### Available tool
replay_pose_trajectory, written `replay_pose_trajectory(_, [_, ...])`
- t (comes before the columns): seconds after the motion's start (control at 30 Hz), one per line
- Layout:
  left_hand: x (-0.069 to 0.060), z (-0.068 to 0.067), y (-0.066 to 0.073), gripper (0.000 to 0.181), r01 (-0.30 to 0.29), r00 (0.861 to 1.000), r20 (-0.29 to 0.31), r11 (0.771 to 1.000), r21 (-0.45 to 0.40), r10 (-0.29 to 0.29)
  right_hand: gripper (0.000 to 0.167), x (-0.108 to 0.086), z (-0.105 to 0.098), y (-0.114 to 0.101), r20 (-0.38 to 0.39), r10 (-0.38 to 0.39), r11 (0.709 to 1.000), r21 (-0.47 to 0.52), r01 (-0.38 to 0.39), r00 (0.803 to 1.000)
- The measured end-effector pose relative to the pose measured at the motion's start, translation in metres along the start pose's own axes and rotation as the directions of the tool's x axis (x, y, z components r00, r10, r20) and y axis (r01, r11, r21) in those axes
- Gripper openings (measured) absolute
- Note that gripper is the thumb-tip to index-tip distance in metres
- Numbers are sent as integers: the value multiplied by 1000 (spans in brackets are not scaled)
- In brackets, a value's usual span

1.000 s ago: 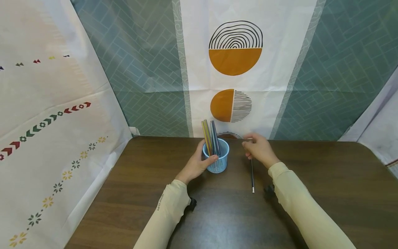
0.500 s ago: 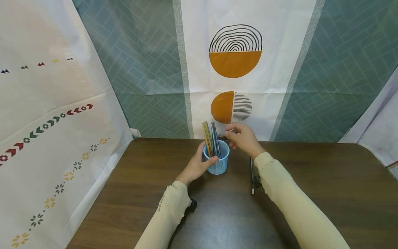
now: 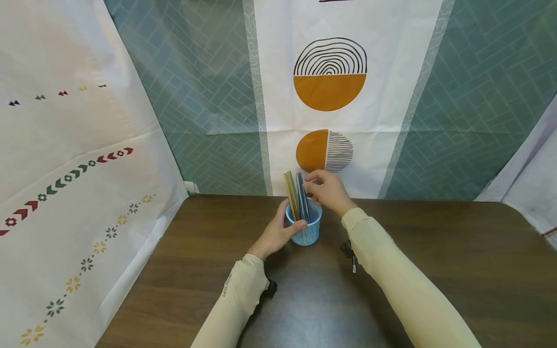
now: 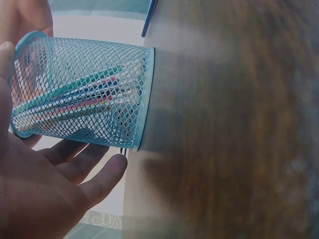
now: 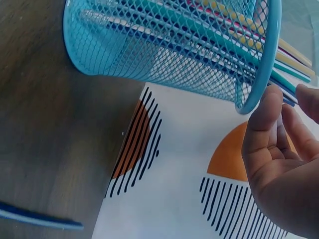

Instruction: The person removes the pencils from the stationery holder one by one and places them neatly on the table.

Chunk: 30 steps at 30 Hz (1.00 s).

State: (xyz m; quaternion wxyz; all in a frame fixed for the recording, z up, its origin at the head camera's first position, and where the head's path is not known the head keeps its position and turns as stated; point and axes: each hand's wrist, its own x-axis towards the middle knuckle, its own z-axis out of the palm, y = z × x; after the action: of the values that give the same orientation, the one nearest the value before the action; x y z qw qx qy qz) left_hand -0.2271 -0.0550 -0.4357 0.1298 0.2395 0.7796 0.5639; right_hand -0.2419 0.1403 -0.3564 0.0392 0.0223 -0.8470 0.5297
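The pencils (image 3: 292, 193) lean in a bunch inside the blue mesh cup (image 3: 306, 236), which stands upright on the table (image 3: 209, 251), their upper ends well above its rim. The left hand (image 3: 276, 236) is curled round the cup's side, its thumb across the near face. The right hand (image 3: 329, 193) is at the rim beside the darker pencils, thumb and forefinger close to their ends; whether it pinches one is hard to tell. A lone pencil (image 3: 354, 265) lies on the table, mostly hidden by the right arm. To handle this well, the left hand should brace the cup lightly, while the right fingertips separate a single pencil from its neighbours and guide it along its own length, likely avoiding a snag.
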Motion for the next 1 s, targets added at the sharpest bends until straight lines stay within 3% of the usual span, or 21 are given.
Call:
replay_pose_trajectory(0.27, [-3, -1, 13, 84, 14, 1000, 10, 1000, 6, -14, 19, 5, 6, -3, -4, 7, 998, -55, -7, 1000])
replay_pose_trajectory(0.5, [-1, 1, -1, 80, -1, 1000, -25, 1000, 29, 2, 19, 8, 9, -1, 4, 28, 995, -94, -27, 1000])
replay_pose_trajectory(1.0, [0, 1, 0, 82, 17, 999, -34, 999, 42, -16, 24, 10, 9, 6, 7, -16, 989, -148, 17, 1000])
